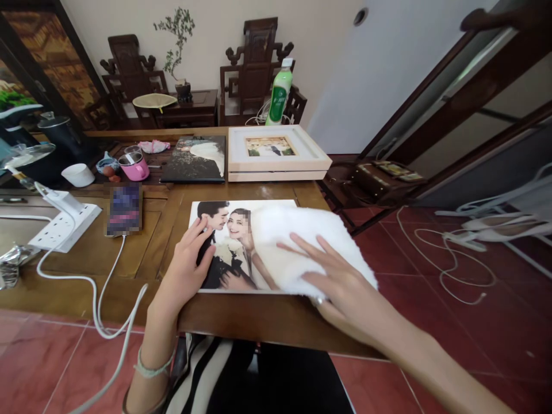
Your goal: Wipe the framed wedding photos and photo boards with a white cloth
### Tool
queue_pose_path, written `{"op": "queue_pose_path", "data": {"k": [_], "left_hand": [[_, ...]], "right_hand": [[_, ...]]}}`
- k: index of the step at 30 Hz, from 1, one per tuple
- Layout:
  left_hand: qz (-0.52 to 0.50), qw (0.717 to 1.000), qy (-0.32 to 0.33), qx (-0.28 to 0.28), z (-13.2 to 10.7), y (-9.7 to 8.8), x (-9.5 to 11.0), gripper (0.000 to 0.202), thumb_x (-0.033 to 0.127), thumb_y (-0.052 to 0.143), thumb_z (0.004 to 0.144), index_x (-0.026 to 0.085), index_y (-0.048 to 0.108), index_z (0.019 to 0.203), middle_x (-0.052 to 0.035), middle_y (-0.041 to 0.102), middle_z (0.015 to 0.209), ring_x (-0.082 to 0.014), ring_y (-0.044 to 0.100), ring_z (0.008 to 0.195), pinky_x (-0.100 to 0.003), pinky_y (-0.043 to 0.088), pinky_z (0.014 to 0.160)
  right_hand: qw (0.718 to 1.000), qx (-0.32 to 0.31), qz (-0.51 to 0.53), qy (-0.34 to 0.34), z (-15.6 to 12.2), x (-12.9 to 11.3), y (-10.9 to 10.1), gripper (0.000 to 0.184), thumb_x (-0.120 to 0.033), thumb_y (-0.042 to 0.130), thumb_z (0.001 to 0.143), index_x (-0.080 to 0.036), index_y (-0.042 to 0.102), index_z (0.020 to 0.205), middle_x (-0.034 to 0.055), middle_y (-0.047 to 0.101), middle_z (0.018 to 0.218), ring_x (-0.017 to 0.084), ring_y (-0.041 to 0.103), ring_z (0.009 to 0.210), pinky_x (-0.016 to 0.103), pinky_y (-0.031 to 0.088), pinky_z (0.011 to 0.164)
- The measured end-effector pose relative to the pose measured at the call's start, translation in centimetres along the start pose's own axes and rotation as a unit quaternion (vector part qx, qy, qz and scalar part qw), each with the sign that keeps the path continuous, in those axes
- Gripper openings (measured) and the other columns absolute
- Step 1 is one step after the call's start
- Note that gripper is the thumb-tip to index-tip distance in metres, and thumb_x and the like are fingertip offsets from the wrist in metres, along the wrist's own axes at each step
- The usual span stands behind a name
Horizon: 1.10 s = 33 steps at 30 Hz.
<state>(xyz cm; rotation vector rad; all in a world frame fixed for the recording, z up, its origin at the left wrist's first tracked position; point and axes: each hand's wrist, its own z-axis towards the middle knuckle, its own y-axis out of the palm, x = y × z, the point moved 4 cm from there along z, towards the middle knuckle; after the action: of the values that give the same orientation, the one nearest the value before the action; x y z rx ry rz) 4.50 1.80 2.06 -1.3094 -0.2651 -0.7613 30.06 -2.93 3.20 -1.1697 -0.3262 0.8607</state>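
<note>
A white, fluffy, rounded cloth [345, 230] is hiding the right part of a flat, white-bordered portrait print [237, 261], while the bare right hand [340, 282] is covering some of that cloth. The bare left hand [190, 259] is concealing part of the print's left edge. Coarse pixels are blurring a dark rectangular phone [124, 208]. Lettering on the green, white-capped plastic bottle [280, 95] is looking too small to read. The picture's left edge is cropping some crumpled silver foil [11, 265]; its right edge is cutting off a white tubular rack [495, 231].
</note>
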Motion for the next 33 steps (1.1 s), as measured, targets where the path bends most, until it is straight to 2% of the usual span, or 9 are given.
{"op": "queue_pose_path", "data": {"k": [6, 10, 12, 15, 21, 24, 26, 28, 33], "left_hand": [[-0.009, 1.000, 0.002, 0.007, 0.0, 0.3, -0.2, 0.041, 0.028, 0.046, 0.097, 0.019, 0.052, 0.136, -0.0100, 0.041, 0.153, -0.0235, 0.031, 0.145, -0.047, 0.028, 0.118], [-0.006, 1.000, -0.002, 0.005, 0.0, 0.3, -0.3, 0.042, 0.028, 0.046, 0.097, 0.018, 0.052, 0.137, -0.0108, 0.041, 0.153, -0.0238, 0.031, 0.145, -0.047, 0.027, 0.119], [-0.007, 1.000, -0.001, 0.007, -0.1, 0.3, -0.3, 0.042, 0.028, 0.046, 0.096, 0.018, 0.052, 0.137, -0.0112, 0.041, 0.153, -0.0238, 0.031, 0.145, -0.047, 0.027, 0.119], [-0.012, 1.000, 0.002, 0.010, -0.1, 0.2, -0.2, 0.041, 0.027, 0.045, 0.096, 0.018, 0.053, 0.136, -0.0112, 0.041, 0.153, -0.0238, 0.031, 0.145, -0.047, 0.027, 0.118], [-0.006, 1.000, -0.010, 0.000, -0.1, 0.3, -0.2, 0.041, 0.029, 0.045, 0.097, 0.019, 0.053, 0.136, -0.0110, 0.040, 0.154, -0.0258, 0.031, 0.145, -0.051, 0.027, 0.118], [-0.002, 1.000, -0.008, -0.001, -0.1, 0.3, -0.1, 0.042, 0.029, 0.044, 0.097, 0.016, 0.053, 0.136, -0.0119, 0.041, 0.153, -0.0258, 0.031, 0.145, -0.051, 0.028, 0.117], [0.001, 1.000, -0.006, 0.000, -0.1, 0.3, -0.1, 0.042, 0.029, 0.045, 0.097, 0.016, 0.053, 0.135, -0.0119, 0.041, 0.153, -0.0255, 0.031, 0.145, -0.051, 0.028, 0.117], [0.001, 1.000, -0.002, 0.002, -0.1, 0.3, -0.1, 0.042, 0.029, 0.045, 0.097, 0.017, 0.053, 0.136, -0.0115, 0.040, 0.153, -0.0251, 0.031, 0.145, -0.050, 0.028, 0.118], [0.000, 1.000, 0.006, 0.005, 0.0, 0.3, 0.0, 0.042, 0.029, 0.045, 0.097, 0.016, 0.052, 0.136, -0.0121, 0.041, 0.153, -0.0240, 0.031, 0.145, -0.047, 0.027, 0.119]], "right_hand": [[0.999, -0.013, -0.017, 0.035, 4.6, 5.4, 1.7, 0.035, -0.002, 0.048, 0.071, -0.017, 0.065, 0.098, 0.0170, 0.053, 0.142, 0.035, 0.034, 0.140, 0.063, 0.030, 0.112], [0.997, -0.021, -0.028, 0.063, 6.2, 6.6, 2.0, 0.036, -0.003, 0.046, 0.075, -0.016, 0.063, 0.104, 0.0187, 0.061, 0.132, 0.034, 0.034, 0.140, 0.063, 0.031, 0.111], [0.997, -0.017, -0.025, 0.073, 5.9, 5.9, 1.9, 0.034, -0.004, 0.045, 0.075, -0.017, 0.063, 0.102, 0.0184, 0.062, 0.131, 0.033, 0.034, 0.140, 0.064, 0.031, 0.110], [0.998, -0.011, -0.015, 0.065, 3.9, 3.2, 1.3, 0.032, -0.003, 0.045, 0.071, -0.019, 0.062, 0.092, 0.0178, 0.056, 0.139, 0.034, 0.033, 0.141, 0.066, 0.030, 0.111], [1.000, 0.001, 0.024, 0.007, -1.7, -3.9, -0.5, 0.026, 0.002, 0.042, 0.062, -0.021, 0.053, 0.068, 0.0110, 0.045, 0.149, 0.034, 0.026, 0.144, 0.066, 0.028, 0.113], [0.999, -0.012, 0.031, -0.029, -2.7, -5.3, -1.0, 0.026, 0.002, 0.042, 0.058, -0.022, 0.051, 0.065, 0.0083, 0.044, 0.150, 0.035, 0.029, 0.143, 0.065, 0.032, 0.111], [0.999, -0.021, 0.032, -0.036, -2.5, -4.8, -1.1, 0.028, 0.003, 0.042, 0.057, -0.022, 0.052, 0.065, 0.0077, 0.045, 0.149, 0.033, 0.030, 0.142, 0.064, 0.034, 0.111], [0.999, -0.019, 0.027, -0.030, -1.5, -3.2, -0.8, 0.030, 0.002, 0.042, 0.058, -0.022, 0.055, 0.069, 0.0095, 0.048, 0.147, 0.032, 0.030, 0.142, 0.063, 0.033, 0.111], [1.000, -0.008, 0.004, 0.009, 2.9, 3.0, 0.9, 0.034, -0.003, 0.046, 0.068, -0.020, 0.064, 0.091, 0.0150, 0.051, 0.144, 0.031, 0.033, 0.141, 0.063, 0.030, 0.112]]}}
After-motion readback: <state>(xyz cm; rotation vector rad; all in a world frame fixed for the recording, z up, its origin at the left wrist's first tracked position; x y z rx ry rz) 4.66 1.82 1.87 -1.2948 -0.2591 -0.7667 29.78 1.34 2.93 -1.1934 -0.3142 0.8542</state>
